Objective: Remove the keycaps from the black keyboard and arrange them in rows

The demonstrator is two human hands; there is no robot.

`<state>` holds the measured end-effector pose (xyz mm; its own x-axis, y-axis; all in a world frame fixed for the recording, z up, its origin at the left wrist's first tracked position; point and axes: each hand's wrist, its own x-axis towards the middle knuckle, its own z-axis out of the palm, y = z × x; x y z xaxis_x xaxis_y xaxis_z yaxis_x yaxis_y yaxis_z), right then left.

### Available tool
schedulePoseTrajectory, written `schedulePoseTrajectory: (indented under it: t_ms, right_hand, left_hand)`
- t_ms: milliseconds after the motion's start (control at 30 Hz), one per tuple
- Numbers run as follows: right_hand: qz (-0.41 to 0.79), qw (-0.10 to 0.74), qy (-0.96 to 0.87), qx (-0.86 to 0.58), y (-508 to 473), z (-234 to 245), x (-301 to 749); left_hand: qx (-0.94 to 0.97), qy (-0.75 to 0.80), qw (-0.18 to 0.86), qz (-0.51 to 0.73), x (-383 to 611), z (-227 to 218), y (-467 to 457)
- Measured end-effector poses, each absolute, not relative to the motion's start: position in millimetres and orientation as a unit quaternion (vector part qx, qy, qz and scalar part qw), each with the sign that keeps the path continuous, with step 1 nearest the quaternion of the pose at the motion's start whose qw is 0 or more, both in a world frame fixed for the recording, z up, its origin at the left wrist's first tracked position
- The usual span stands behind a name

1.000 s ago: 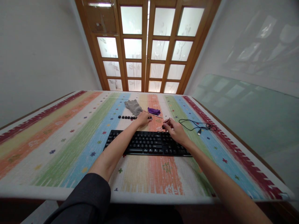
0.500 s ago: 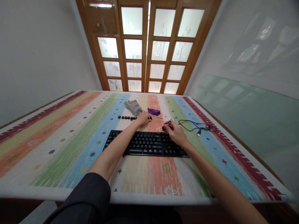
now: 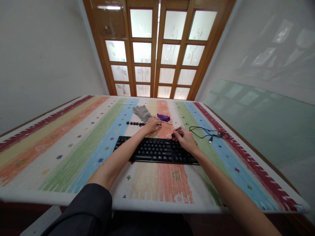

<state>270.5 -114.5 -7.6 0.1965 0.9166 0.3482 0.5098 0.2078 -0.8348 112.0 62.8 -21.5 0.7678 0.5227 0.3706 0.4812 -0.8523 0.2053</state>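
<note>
A row of black keycaps (image 3: pixel 134 123) lies beyond the black keyboard (image 3: pixel 155 149). My left hand (image 3: pixel 153 124) rests over the right part of that row, its fingers apart, with a dark keycap at the fingertips; the hand hides part of the row. Just above the keyboard's upper right, my right hand (image 3: pixel 184 137) is closed on a small black keycap (image 3: pixel 173 135). A thin stick-like tool (image 3: pixel 179 128) also sticks out from those fingers; its kind is unclear.
Behind the keycaps lie a grey cloth (image 3: pixel 142 113) and a purple cloth (image 3: pixel 163 117), with a thin pale rod (image 3: pixel 168 123) beside them. A coiled black USB cable (image 3: pixel 209 132) lies to the right. A striped tablecloth (image 3: pixel 81 154) covers the table.
The view has shifted slightly, so everything sits a little further right. Both hands keep nearly the same places; the left fingers are raised a little more.
</note>
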Motion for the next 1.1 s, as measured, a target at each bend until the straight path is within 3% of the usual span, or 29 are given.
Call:
schedulePoseTrajectory:
  t_ms: [467,733,900,1100]
  right_hand:
    - [-0.003,0.317,-0.742,-0.591,-105.4,3.2,241.0]
    - [0.003,0.337,-0.691,-0.64,-94.3,5.4,250.2]
    - [0.107,0.388,-0.632,-0.662,-91.6,3.1,258.5]
    - [0.105,0.391,-0.618,-0.675,-81.0,-0.5,258.1]
  left_hand:
    - [0.96,0.145,0.123,0.204,85.9,-0.7,13.7]
    - [0.955,0.1,0.225,0.164,83.8,-1.5,-4.5]
    - [0.952,0.128,0.218,0.174,85.7,-4.7,-4.6]
    - [0.953,0.145,0.202,0.17,90.8,-6.8,-3.2]
